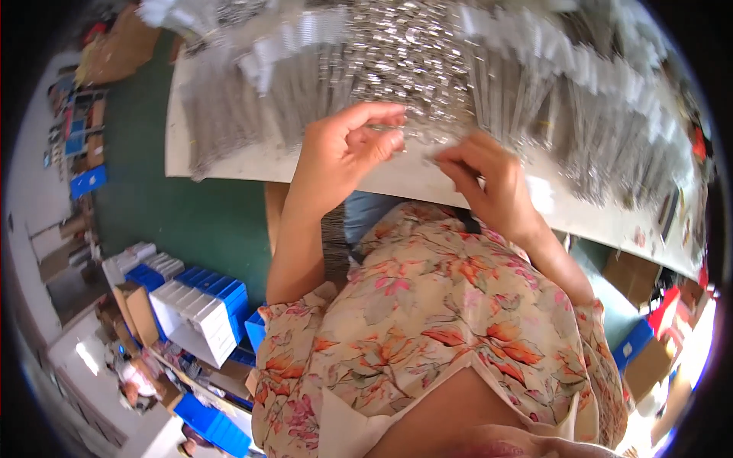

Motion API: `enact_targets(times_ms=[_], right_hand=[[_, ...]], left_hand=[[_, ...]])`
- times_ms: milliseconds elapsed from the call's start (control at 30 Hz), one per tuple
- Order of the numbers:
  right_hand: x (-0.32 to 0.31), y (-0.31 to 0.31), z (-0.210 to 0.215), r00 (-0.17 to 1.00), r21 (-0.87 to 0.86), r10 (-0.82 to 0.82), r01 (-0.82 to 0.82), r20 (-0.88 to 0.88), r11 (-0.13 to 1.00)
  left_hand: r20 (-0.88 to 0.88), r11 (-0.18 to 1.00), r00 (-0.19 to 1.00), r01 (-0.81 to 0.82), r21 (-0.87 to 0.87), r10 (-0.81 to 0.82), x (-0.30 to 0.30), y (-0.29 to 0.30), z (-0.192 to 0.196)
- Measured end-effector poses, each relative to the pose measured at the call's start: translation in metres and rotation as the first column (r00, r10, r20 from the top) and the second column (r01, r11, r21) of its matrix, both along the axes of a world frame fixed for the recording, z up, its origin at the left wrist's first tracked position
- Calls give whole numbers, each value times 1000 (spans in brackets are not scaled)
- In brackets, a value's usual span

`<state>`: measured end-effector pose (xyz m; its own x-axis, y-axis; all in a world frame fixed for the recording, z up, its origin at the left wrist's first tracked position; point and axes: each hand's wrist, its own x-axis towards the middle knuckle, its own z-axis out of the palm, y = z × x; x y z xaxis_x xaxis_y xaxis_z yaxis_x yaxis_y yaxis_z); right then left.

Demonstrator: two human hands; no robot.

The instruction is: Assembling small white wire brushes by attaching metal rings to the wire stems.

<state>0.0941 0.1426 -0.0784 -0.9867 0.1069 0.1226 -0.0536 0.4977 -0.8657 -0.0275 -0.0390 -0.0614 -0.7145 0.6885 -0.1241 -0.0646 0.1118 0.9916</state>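
Over the near edge of a pale table (221, 156), my left hand (340, 156) is closed, with thumb and forefinger brought together. A small shiny bit shows at its fingertips, too small to name. To the right of it, my right hand (492, 179) is also closed in a pinch, its fingertips slightly blurred; what they hold cannot be made out. The fingertips of the two hands face each other, a short gap apart. Just beyond them lies a heap of small shiny metal pieces (408, 57), with a few loose ones at its near end.
Bundles of thin grey strands with whitish ends lie left (225, 114) and right (603, 130) of the heap. Blue and white plastic bins (198, 313) stand at the lower left on a green floor (175, 206). A cardboard box (630, 278) sits under the table's right side.
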Motion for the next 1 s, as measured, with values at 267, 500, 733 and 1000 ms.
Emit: enact_targets(times_ms=[267, 500, 733, 1000], right_hand=[[38, 2, -47, 969, 567, 129, 12, -209, 824], [26, -2, -49, 926, 556, 185, 33, -330, 830], [35, 7, -43, 941, 484, 84, 91, -328, 871], [26, 14, -40, 938, 488, 79, 103, -338, 866]], left_hand=[[-692, 547, 600, -763, -344, 401, -137, -158, -19], [-789, 382, 614, -731, -565, 7, -179, -155, -51], [-843, 148, 511, -833, -534, -167, -168, -153, -24], [-713, 639, 700, -569, -517, 45, -122, -31, -17]])
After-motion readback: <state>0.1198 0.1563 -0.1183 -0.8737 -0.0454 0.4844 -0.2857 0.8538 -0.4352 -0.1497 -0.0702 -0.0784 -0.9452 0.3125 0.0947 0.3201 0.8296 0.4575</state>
